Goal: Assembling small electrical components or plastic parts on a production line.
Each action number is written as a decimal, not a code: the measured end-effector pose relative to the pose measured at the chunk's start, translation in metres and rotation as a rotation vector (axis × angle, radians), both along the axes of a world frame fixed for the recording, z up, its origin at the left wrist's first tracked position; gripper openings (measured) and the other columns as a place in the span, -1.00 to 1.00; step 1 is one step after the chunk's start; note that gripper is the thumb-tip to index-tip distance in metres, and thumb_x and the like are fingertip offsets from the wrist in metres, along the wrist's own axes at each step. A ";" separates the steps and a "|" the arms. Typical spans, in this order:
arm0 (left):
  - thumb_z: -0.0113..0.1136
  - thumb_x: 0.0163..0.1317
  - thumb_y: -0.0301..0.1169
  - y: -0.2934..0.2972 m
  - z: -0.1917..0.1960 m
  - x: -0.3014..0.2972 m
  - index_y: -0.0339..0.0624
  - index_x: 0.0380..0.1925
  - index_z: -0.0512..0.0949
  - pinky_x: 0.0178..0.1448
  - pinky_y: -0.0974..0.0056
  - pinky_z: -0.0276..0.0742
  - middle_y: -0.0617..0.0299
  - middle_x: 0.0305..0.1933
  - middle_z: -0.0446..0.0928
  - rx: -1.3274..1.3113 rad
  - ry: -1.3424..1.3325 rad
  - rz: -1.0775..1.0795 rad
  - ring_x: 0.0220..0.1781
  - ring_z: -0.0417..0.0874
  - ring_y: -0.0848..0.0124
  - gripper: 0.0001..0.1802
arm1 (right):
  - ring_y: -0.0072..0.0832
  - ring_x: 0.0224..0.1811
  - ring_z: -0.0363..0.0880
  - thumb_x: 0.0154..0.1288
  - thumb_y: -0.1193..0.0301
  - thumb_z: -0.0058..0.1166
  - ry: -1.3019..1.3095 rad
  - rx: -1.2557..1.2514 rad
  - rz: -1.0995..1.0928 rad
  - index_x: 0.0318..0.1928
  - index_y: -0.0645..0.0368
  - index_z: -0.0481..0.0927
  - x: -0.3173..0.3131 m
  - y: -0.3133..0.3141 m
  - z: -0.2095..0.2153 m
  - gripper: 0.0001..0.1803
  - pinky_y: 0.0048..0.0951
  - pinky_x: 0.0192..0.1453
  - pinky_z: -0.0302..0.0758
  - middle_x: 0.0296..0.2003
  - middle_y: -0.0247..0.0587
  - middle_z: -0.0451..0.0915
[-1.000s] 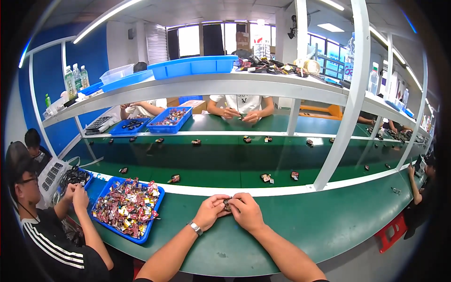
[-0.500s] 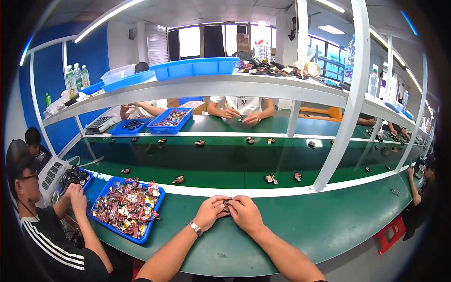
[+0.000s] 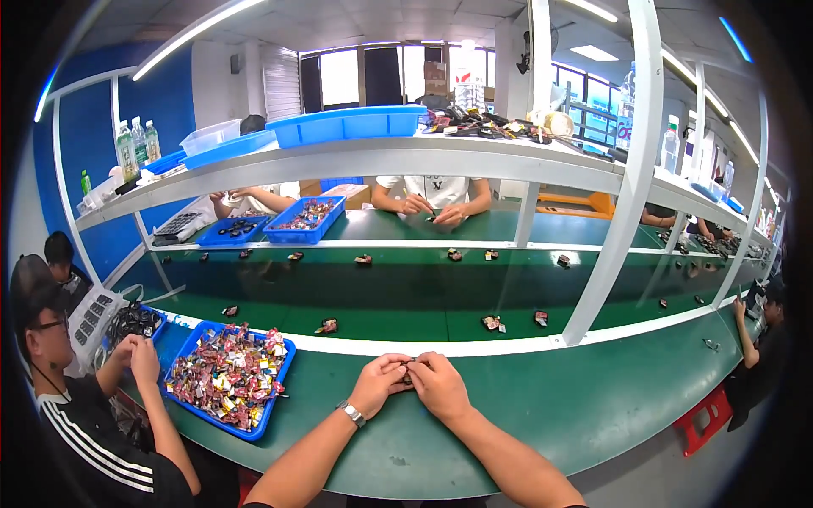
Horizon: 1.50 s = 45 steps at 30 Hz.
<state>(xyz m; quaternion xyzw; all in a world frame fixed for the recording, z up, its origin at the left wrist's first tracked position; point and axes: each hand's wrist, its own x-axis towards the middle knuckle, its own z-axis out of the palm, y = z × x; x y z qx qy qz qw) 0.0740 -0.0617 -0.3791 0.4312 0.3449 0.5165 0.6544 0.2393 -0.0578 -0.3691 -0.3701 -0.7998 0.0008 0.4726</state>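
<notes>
Left hand (image 3: 380,383), right hand (image 3: 438,385) meet near surface (image 3: 542,406) edge; fingers pinch small dark part (image 3: 409,378), assembly seemingly unfinished; tray (image 3: 227,381) of parts still full.

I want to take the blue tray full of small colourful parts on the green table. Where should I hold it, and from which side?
Probably best by the rim of the blue tray, one hand on each short end, coming from the near table edge. It is shallow and heaped with loose parts, so keep it level. The co-worker's hands sit close to its left end.

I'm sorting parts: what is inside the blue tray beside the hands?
The blue tray holds a heap of small multicoloured parts; its bottom is covered, and single pieces are too small to tell.
</notes>
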 end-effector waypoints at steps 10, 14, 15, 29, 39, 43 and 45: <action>0.03 0.40 -0.54 -0.001 -0.003 0.006 -0.32 0.02 0.47 0.05 0.29 0.65 0.12 -0.02 0.61 0.100 0.185 0.103 -0.01 0.65 0.42 -0.78 | -0.36 -0.32 0.69 0.18 0.56 0.22 0.320 -0.382 0.111 -0.14 0.29 0.62 0.002 0.003 -0.002 -0.79 -0.42 -0.21 0.64 -0.22 -0.09 0.60; 0.03 0.39 -0.58 -0.001 -0.008 0.006 -0.33 0.01 0.47 0.04 0.30 0.64 0.12 -0.02 0.61 0.170 0.219 0.117 -0.01 0.65 0.41 -0.78 | -0.44 -0.32 0.69 0.17 0.57 0.24 0.370 -0.438 0.094 -0.17 0.30 0.64 0.000 0.001 0.003 -0.80 -0.48 -0.22 0.64 -0.28 -0.11 0.63; 0.03 0.38 -0.59 -0.001 -0.007 0.007 -0.34 0.01 0.47 0.04 0.30 0.64 0.11 -0.02 0.60 0.205 0.208 0.110 -0.01 0.65 0.40 -0.77 | -0.46 -0.33 0.69 0.16 0.57 0.24 0.377 -0.444 0.086 -0.17 0.30 0.64 0.000 0.001 0.004 -0.81 -0.49 -0.23 0.64 -0.29 -0.12 0.63; 0.06 0.35 -0.62 0.000 -0.009 0.009 -0.33 0.01 0.47 0.06 0.29 0.64 0.09 -0.01 0.60 0.240 0.270 0.125 0.01 0.64 0.40 -0.76 | -0.48 -0.37 0.67 0.15 0.57 0.22 0.412 -0.455 0.139 -0.21 0.30 0.61 0.004 0.000 0.005 -0.83 -0.48 -0.26 0.63 -0.31 -0.15 0.60; 0.11 0.31 -0.57 0.008 -0.009 -0.005 -0.30 0.05 0.50 0.08 0.29 0.61 0.09 0.02 0.64 0.325 0.400 0.343 0.02 0.67 0.37 -0.70 | -0.49 -0.38 0.68 0.12 0.45 0.27 0.565 -0.638 -0.227 -0.20 0.27 0.63 0.044 0.053 -0.010 -0.77 -0.45 -0.19 0.60 -0.39 -0.19 0.69; 0.09 0.31 -0.55 0.012 -0.006 -0.007 -0.36 -0.17 0.59 -0.02 0.30 0.63 0.14 -0.14 0.67 0.276 0.515 0.341 -0.11 0.68 0.41 -0.84 | -0.44 -0.32 0.69 0.14 0.43 0.31 0.530 -0.628 -0.341 -0.20 0.28 0.64 0.070 0.083 -0.011 -0.76 -0.42 -0.14 0.59 -0.37 -0.17 0.70; 0.09 0.30 -0.56 0.011 -0.006 -0.008 -0.34 -0.21 0.62 -0.02 0.33 0.62 0.16 -0.18 0.68 0.299 0.650 0.313 -0.14 0.68 0.44 -0.85 | -0.43 -0.31 0.70 0.13 0.43 0.31 0.541 -0.600 -0.365 -0.20 0.28 0.64 0.071 0.104 -0.014 -0.76 -0.42 -0.14 0.60 -0.36 -0.15 0.71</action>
